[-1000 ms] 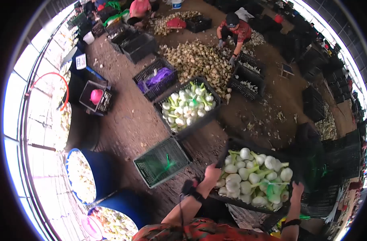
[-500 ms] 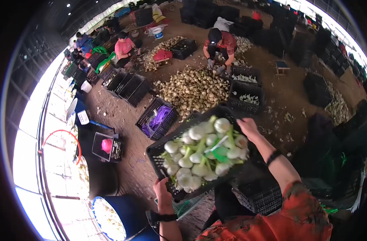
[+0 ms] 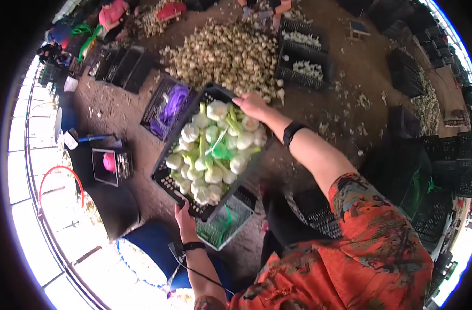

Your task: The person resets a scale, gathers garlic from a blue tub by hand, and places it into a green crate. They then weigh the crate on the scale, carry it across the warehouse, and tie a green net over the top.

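A black crate [image 3: 160, 178] full of white bulbs [image 3: 215, 150] with green stems hangs between my two hands, tilted in view. My right hand [image 3: 252, 105] grips its far rim at the upper right. At the near lower edge, my left hand [image 3: 184, 216] holds the rim, fingers partly hidden by the crate. A green and white tie lies on top of the bulbs. Beneath the near side of the crate is a light green crate [image 3: 225, 225], partly covered.
A large pile of bulbs [image 3: 225, 51] lies on the ground ahead, beside a crate of purple netting [image 3: 171, 108]. Black crates with white bulbs [image 3: 308, 68] stand to its right. A co-worker [image 3: 113, 18] sits at the upper left; another's gloved hands show at the top. Blue barrels stand lower left.
The held crate has moved left and turned, both hands still on it. The view has tipped downward, so the surroundings sit higher and more of the green crate shows.
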Demonstrator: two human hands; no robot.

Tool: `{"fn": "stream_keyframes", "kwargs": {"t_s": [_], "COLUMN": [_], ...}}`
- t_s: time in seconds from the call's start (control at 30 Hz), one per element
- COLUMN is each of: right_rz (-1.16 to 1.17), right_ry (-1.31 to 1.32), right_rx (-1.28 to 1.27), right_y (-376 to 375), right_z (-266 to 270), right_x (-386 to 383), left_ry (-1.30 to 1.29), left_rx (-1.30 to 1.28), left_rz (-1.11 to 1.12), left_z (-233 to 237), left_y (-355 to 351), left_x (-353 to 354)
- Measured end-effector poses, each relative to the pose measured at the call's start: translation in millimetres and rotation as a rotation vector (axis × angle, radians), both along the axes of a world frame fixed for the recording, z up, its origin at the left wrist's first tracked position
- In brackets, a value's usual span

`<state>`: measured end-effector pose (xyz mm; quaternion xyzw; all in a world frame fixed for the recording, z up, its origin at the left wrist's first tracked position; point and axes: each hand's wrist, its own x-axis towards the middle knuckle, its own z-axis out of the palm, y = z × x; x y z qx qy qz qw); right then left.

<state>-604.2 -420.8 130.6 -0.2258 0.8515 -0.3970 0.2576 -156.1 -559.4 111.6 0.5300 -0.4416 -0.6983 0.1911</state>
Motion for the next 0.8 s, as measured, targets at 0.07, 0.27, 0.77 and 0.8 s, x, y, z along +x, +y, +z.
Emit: {"fn": "stream_keyframes", "kwargs": {"t_s": [0.07,0.27,0.77,0.8], "right_rz": [0.103,0.140,0.055,0.098], "right_ry": [-0.011,0.048,0.064,0.123], "right_rx": [0.139,0.227,0.329,0.298], "right_y": [20.0,86.5,83.8,88.6], "right_z": [17.4,-2.6,23.0,6.4], "right_x": [0.3,33.0,54.3,49.7], "left_ry": [-0.242,-0.157,-0.066,-0.028], "left_rx": [0.139,0.351,0.365,0.414], "left_rz": [-0.016,0.152,0.135,0.114], "left_z": [18.7,-21.9,-1.1,3.9], "left_y": [16.2,44.4,49.3,53.2], "left_x": [2.7,20.8,16.6,21.3]}}
